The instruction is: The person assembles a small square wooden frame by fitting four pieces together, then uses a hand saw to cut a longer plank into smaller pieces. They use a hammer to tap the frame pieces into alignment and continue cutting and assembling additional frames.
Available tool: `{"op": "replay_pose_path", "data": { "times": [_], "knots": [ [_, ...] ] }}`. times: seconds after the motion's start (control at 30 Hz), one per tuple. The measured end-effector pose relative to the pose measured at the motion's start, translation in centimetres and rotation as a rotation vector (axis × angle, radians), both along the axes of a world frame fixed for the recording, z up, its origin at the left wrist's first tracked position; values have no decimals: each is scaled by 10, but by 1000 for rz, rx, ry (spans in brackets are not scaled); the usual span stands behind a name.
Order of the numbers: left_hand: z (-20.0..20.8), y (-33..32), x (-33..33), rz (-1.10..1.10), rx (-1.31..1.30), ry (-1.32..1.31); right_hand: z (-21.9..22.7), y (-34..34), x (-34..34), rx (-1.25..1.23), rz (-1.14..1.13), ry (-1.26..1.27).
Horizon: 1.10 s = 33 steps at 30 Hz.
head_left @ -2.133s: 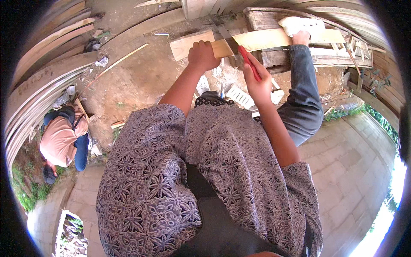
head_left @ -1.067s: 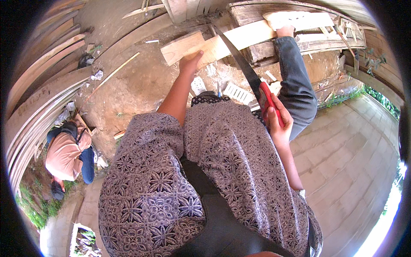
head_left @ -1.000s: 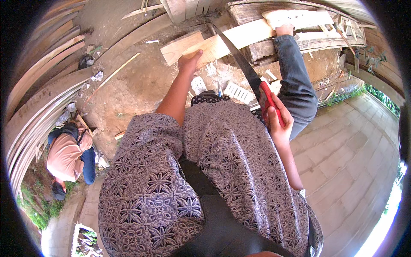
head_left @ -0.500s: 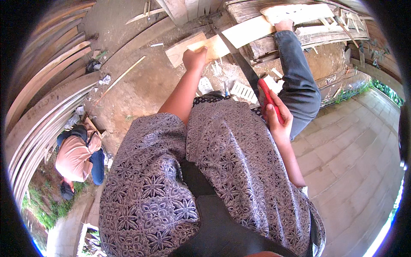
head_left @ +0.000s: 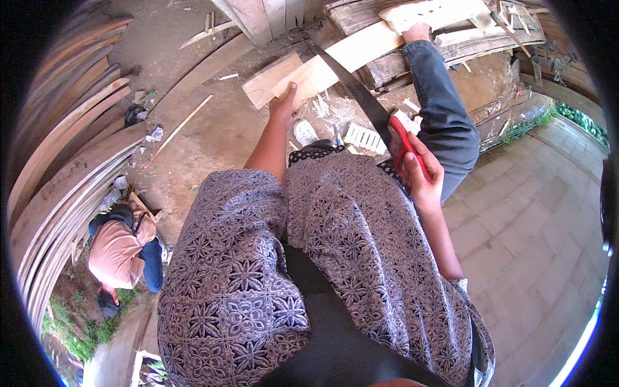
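My right hand (head_left: 422,169) is wrapped round the red handle of a handsaw (head_left: 364,97). The saw's long dark blade slants up and left, crossing the pale wooden board (head_left: 367,48); whether its teeth touch the wood cannot be told. My left hand (head_left: 284,106) grips the board's near edge close to its left end, thumb on top. Under that end lies a shorter wooden piece (head_left: 269,79). My foot in a pale shoe (head_left: 435,14) presses on the right part of the board, which rests over a weathered timber bench (head_left: 387,69).
Wood offcuts, a pale clog (head_left: 305,132) and a white slotted plastic piece (head_left: 365,137) lie on the dirt below. Long planks (head_left: 64,161) are stacked at left. A crouching person (head_left: 119,251) is at lower left. Paving (head_left: 529,213) spreads at right.
My left hand has shifted slightly down and left along the board's edge, its thumb now showing on top. The saw's tip sits a little further left across the board.
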<state>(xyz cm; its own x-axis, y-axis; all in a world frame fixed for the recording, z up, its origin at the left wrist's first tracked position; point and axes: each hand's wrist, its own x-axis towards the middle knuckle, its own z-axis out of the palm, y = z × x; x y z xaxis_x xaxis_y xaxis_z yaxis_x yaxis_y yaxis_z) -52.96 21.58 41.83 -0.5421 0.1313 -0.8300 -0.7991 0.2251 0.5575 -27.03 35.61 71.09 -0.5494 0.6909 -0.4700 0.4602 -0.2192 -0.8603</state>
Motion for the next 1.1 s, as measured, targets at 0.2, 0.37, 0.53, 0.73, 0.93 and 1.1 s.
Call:
{"op": "replay_pose_path", "data": {
  "times": [0.2,0.37,0.53,0.73,0.93,1.1],
  "knots": [
    [-3,-1,6,-122,31,3,6,-9,-9,3,12,-72],
    [-19,-6,11,-60,146,6,14,-11,-14,56,36,-55],
    [-15,-3,13,-12,139,41,23,-5,-11,19,60,-121],
    [-28,2,16,10,178,69,30,-4,-5,156,110,-149],
    [-37,6,18,34,255,122,34,0,5,158,121,-140],
    [-24,6,20,137,300,154,28,3,-4,182,150,-122]
  ]
}}
